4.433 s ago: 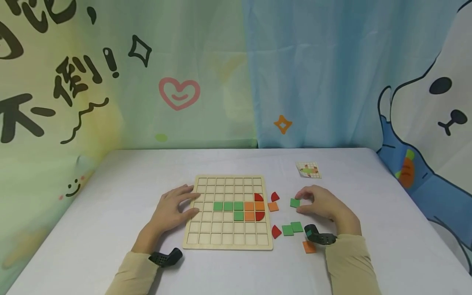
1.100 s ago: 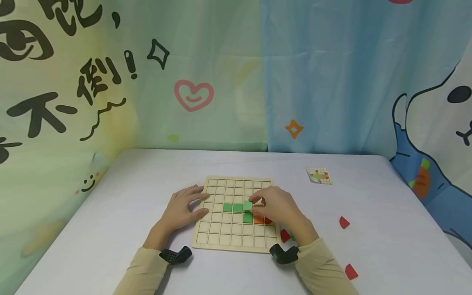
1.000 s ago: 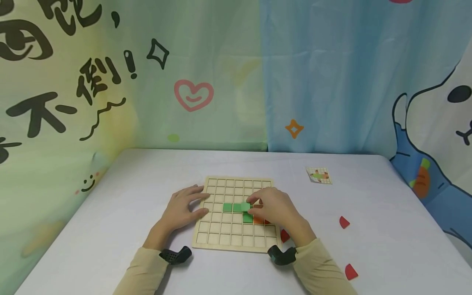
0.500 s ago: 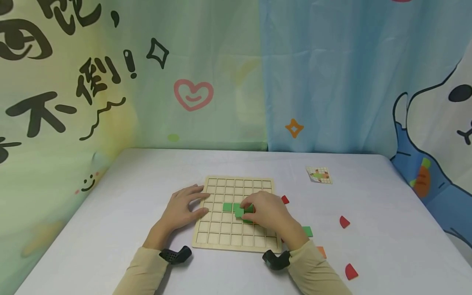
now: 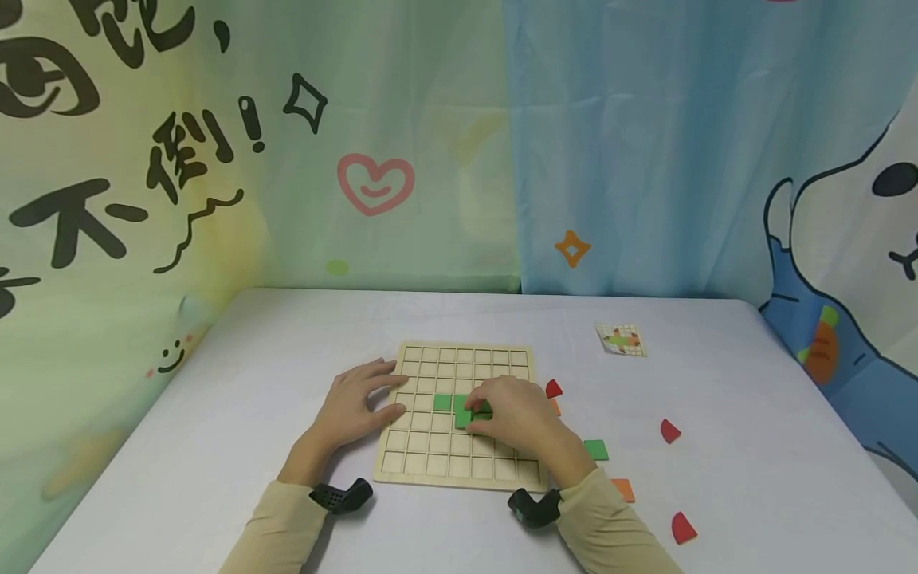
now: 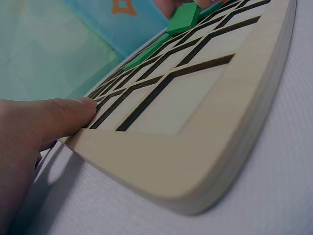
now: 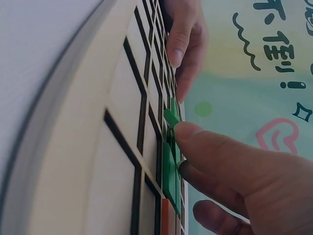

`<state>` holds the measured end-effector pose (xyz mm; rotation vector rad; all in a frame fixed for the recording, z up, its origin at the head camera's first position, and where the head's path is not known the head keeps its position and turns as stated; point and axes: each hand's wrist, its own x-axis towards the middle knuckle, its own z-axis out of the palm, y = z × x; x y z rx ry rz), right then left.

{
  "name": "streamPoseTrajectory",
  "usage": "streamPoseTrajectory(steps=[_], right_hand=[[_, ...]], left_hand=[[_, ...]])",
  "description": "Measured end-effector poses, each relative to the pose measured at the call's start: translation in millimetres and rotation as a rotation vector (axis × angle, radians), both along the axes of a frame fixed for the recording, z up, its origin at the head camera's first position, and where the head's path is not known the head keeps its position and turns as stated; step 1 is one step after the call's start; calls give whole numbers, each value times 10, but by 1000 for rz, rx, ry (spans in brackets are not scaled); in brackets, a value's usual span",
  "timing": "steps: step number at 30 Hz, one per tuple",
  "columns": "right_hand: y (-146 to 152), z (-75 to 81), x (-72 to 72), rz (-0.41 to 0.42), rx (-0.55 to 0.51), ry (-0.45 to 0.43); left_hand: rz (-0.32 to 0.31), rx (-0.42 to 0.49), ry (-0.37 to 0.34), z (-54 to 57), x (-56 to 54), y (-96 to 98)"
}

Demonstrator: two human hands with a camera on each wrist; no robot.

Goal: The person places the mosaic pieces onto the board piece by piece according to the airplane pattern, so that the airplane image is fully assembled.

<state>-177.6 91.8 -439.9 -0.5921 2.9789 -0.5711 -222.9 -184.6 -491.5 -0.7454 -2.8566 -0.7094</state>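
Observation:
My left hand (image 5: 356, 399) rests on the left edge of the wooden grid board (image 5: 430, 462), thumb on top of the frame. Over the middle of the board my right hand (image 5: 518, 410) pinches a green square tile (image 6: 183, 18) between thumb and fingers. That tile sits tilted at a cell just below the row of green tiles, as the left wrist view shows. One green tile (image 5: 442, 402) lies flat in its cell to the left. Further green tiles (image 7: 168, 171) and an orange tile (image 7: 165, 215) lie near my right fingers. My right hand hides much of the board's right half.
Right of the board lie red quarter-circle pieces (image 5: 670, 431), a loose green tile (image 5: 596, 450) and an orange tile (image 5: 624, 489). A small pattern card (image 5: 621, 340) lies at the back right. A printed curtain (image 5: 645, 159) hangs behind the white table (image 5: 301, 319).
My right hand has picked up a green tile from the table's right and brought it left over the board, then slightly down to the cell below the green row. My left hand stays at the board's edge.

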Motion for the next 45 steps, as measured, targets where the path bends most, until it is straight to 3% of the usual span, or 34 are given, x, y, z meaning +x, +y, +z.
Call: streamPoseTrajectory(steps=[12, 27, 45], right_hand=[[-22, -33, 20, 22, 16, 49], [-20, -52, 36, -11, -15, 15], [1, -76, 25, 8, -48, -21]], left_hand=[[4, -6, -5, 2, 7, 0], [1, 1, -9, 41, 21, 12], [-8, 9, 2, 16, 13, 2]])
